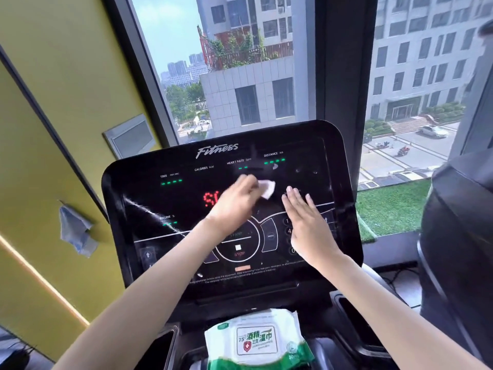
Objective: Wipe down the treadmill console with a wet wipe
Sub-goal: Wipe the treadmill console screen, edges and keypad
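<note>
The black treadmill console [165,198] fills the middle of the view, with green readouts, red dot letters and a round START/STOP pad. My left hand [234,201] presses a small white wet wipe [267,187] against the upper middle of the screen, just under the HEART RATE label. My right hand [306,222] lies flat with fingers apart on the right side of the console, over the number keys, holding nothing.
A white and green pack of wet wipes [257,340] rests in the tray below the console. A blue cloth [76,229] hangs on the yellow wall [66,76] at left. Behind the console is a large window; a dark machine part [458,236] stands at right.
</note>
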Motion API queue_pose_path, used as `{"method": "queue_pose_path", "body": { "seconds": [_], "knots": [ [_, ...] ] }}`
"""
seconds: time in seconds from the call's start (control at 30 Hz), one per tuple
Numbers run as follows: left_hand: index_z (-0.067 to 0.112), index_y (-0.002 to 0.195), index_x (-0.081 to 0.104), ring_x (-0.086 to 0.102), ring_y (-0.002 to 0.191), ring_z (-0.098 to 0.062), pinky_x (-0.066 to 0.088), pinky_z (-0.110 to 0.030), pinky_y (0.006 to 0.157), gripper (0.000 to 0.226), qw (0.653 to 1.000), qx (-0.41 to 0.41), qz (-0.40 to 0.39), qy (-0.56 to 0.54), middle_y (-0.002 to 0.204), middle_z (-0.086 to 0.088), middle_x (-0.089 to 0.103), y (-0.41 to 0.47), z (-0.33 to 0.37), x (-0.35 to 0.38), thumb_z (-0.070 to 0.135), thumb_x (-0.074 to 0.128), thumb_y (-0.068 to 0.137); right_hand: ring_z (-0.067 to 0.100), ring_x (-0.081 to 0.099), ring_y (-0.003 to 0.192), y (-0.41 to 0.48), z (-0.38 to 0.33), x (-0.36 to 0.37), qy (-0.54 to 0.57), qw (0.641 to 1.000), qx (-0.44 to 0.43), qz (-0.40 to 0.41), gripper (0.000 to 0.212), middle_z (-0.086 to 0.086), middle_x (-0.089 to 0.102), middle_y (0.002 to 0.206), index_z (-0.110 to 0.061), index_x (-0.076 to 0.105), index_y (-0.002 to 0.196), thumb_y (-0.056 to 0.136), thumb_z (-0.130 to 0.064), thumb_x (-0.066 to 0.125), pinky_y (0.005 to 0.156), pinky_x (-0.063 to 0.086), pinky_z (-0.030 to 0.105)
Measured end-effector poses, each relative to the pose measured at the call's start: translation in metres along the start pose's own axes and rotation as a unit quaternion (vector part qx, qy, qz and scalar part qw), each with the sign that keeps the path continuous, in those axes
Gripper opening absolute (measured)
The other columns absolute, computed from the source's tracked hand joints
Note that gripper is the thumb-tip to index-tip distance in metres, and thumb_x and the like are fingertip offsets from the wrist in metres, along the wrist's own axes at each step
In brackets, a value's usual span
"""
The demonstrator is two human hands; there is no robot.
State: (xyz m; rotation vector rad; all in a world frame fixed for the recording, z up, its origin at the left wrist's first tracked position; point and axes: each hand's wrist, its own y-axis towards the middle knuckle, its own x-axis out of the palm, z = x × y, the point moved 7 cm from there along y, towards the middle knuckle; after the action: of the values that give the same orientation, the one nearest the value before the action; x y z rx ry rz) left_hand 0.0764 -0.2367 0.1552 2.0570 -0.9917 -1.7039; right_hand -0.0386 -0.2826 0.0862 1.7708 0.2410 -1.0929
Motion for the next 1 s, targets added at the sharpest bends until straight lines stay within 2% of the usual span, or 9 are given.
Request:
{"method": "queue_pose_path", "body": {
  "seconds": [0.13, 0.2, 0.3, 0.37, 0.47, 0.63, 0.77, 0.83, 1.0],
  "knots": [
    [0.001, 0.114, 0.063, 0.05, 0.081, -0.03, 0.051, -0.037, 0.069, 0.048, 0.956, -0.247, 0.154, -0.044, 0.087, -0.016, 0.051, 0.002, -0.06, -0.033, -0.022, 0.049, 0.075, 0.028, 0.03, 0.137, -0.001, 0.0, 0.001, 0.002, 1.0, -0.001, 0.001, 0.075, 0.02, 0.033, 0.147, 0.004, 0.038, 0.137, 0.068, 0.014, 0.063, 0.112, 0.023, 0.043],
    [-0.002, 0.109, 0.064, 0.05, 0.077, -0.031, 0.051, -0.039, 0.066, 0.048, 0.966, -0.21, 0.15, -0.034, 0.086, -0.014, 0.05, -0.001, -0.042, -0.028, -0.025, 0.05, 0.069, 0.029, 0.03, 0.137, -0.001, -0.001, 0.001, -0.001, 1.0, -0.001, 0.0, 0.076, 0.02, 0.032, 0.147, 0.004, 0.037, 0.138, 0.067, 0.013, 0.063, 0.113, 0.023, 0.043],
    [0.001, 0.107, 0.062, 0.045, 0.08, -0.025, 0.051, -0.038, 0.059, 0.051, 0.999, -0.024, 0.023, -0.024, 0.092, -0.002, 0.04, -0.014, 0.005, 0.001, -0.023, 0.054, 0.063, 0.029, 0.028, 0.138, -0.001, -0.001, 0.002, 0.001, 1.0, 0.0, -0.002, 0.076, 0.02, 0.032, 0.147, 0.005, 0.037, 0.138, 0.066, 0.012, 0.063, 0.113, 0.023, 0.044],
    [0.004, 0.108, 0.061, 0.045, 0.083, -0.022, 0.053, -0.036, 0.057, 0.054, 1.0, 0.0, -0.016, -0.012, 0.094, -0.001, 0.041, -0.018, -0.002, 0.002, -0.022, 0.057, 0.062, 0.029, 0.029, 0.137, -0.001, -0.001, 0.001, -0.001, 1.0, 0.0, -0.002, 0.076, 0.02, 0.032, 0.147, 0.005, 0.038, 0.137, 0.066, 0.013, 0.063, 0.113, 0.025, 0.044],
    [0.001, 0.111, 0.064, 0.05, 0.082, -0.027, 0.053, -0.04, 0.062, 0.047, 0.983, -0.148, 0.103, -0.021, 0.09, -0.012, 0.05, -0.024, -0.051, -0.029, -0.022, 0.055, 0.071, 0.03, 0.031, 0.136, -0.001, -0.001, 0.001, 0.004, 1.0, 0.0, 0.003, 0.078, 0.02, 0.034, 0.146, 0.005, 0.038, 0.137, 0.064, 0.015, 0.064, 0.111, 0.028, 0.045],
    [0.004, 0.112, 0.066, 0.049, 0.077, -0.021, 0.048, -0.031, 0.074, 0.033, 0.861, -0.425, 0.267, -0.086, 0.087, -0.009, 0.048, -0.049, -0.065, -0.034, -0.01, 0.052, 0.086, 0.03, 0.031, 0.136, -0.001, -0.004, 0.004, 0.021, 1.0, 0.014, 0.014, 0.078, 0.021, 0.034, 0.146, 0.006, 0.038, 0.137, 0.064, 0.017, 0.063, 0.111, 0.029, 0.046],
    [0.002, 0.102, 0.065, 0.046, 0.077, -0.025, 0.05, -0.038, 0.055, 0.041, 0.983, -0.155, 0.096, -0.038, 0.086, -0.01, 0.051, -0.024, 0.016, 0.008, -0.018, 0.052, 0.069, 0.03, 0.03, 0.137, -0.002, -0.002, 0.001, 0.035, 0.999, 0.003, 0.03, 0.073, 0.022, 0.035, 0.145, 0.007, 0.039, 0.135, 0.065, 0.02, 0.056, 0.112, 0.026, 0.046],
    [0.004, 0.102, 0.064, 0.043, 0.079, -0.022, 0.051, -0.036, 0.05, 0.04, 0.994, -0.091, 0.051, -0.025, 0.088, -0.007, 0.048, -0.025, 0.015, 0.009, -0.012, 0.05, 0.068, 0.03, 0.031, 0.136, -0.002, 0.0, 0.0, 0.03, 0.999, -0.008, 0.029, 0.073, 0.022, 0.035, 0.145, 0.007, 0.039, 0.135, 0.066, 0.02, 0.056, 0.112, 0.025, 0.045],
    [0.005, 0.111, 0.066, 0.049, 0.078, -0.024, 0.049, -0.032, 0.068, 0.043, 0.917, -0.337, 0.205, -0.068, 0.087, -0.015, 0.052, -0.035, -0.052, -0.028, -0.017, 0.05, 0.077, 0.032, 0.035, 0.134, -0.002, -0.001, 0.001, 0.029, 0.999, 0.0, 0.031, 0.074, 0.023, 0.038, 0.143, 0.007, 0.041, 0.135, 0.064, 0.019, 0.059, 0.111, 0.027, 0.047]
  ]
}}
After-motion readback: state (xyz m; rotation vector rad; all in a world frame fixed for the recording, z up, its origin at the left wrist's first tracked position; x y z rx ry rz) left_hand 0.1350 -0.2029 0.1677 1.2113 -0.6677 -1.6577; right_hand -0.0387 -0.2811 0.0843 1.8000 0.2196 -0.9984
